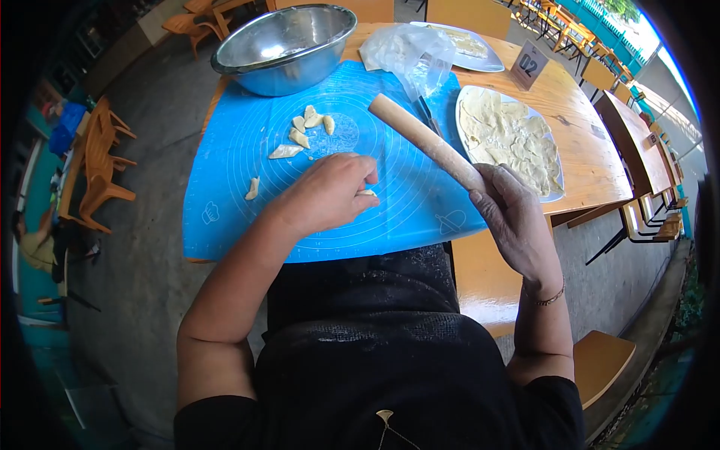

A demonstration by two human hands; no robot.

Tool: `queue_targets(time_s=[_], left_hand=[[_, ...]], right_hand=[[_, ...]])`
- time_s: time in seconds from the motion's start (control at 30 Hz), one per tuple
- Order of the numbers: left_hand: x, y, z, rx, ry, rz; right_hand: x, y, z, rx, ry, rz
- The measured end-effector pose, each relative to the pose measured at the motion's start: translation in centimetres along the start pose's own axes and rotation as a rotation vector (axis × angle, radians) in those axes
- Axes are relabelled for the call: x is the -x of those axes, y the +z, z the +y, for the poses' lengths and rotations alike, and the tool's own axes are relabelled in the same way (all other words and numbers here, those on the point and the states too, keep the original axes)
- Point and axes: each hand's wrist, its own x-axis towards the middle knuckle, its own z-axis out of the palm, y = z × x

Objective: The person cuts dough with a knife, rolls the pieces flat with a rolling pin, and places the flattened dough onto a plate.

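My right hand [514, 214] is closed round the near end of a wooden rolling pin [424, 140], which slants up and to the left over the blue mat [262, 217]. Low over the middle of the mat, the fingers of my left hand [334, 191] are curled together, with a small piece of pale dough [366, 193] at their tips. Several small dough pieces [298, 137] lie beyond my left hand, and one more piece [253, 188] is on the mat to its left. A plate of flattened dough [510, 139] stands beyond my right hand.
A large metal bowl [289, 71] stands at the back left. Behind the mat are a plastic bag [409, 56], a dark-handled utensil [425, 114], another plate [491, 61] and a "02" sign [529, 64]. Orange chairs [97, 165] stand off to the left.
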Motion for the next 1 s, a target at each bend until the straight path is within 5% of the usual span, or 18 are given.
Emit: queue_targets(time_s=[0.17, 0.23, 0.43, 0.47, 0.53, 0.63, 0.67, 0.77, 1.0], left_hand=[[2.7, 1.0, -0.3, -0.054, -0.152, 0.118], [3.6, 1.7, -0.7, 0.114, -0.309, 0.329], [5.9, 0.8, -0.1, 0.189, -0.409, 0.368], [6.2, 0.2, -0.2, 0.192, -0.413, 0.371], [6.9, -1.1, -1.0, 0.121, -0.313, 0.710], [7.7, -3.0, -1.5, 0.084, -0.132, 0.848], [7.4, -3.2, -1.8, 0.085, -0.135, 0.849], [6.8, -3.2, -2.3, -0.095, 0.257, 0.694], [7.6, 0.0, -3.3, 0.070, 0.213, 0.241]], right_hand=[[-0.2, 1.8, -0.4, 0.006, -0.051, -0.035], [-0.2, 2.4, -0.9, 0.022, -0.048, -0.107], [-0.4, 4.1, -0.6, 0.105, -0.145, -0.133], [-0.4, 4.1, -0.8, 0.133, -0.148, -0.132], [-0.6, 3.9, -1.2, 0.174, -0.157, -0.153], [-0.9, 4.5, -1.3, 0.217, -0.207, -0.169], [-1.0, 4.8, -1.1, 0.220, -0.245, -0.163], [-1.3, 6.1, -0.5, 0.273, -0.418, -0.104], [-2.1, 7.1, 0.5, 0.368, -0.491, -0.106]])
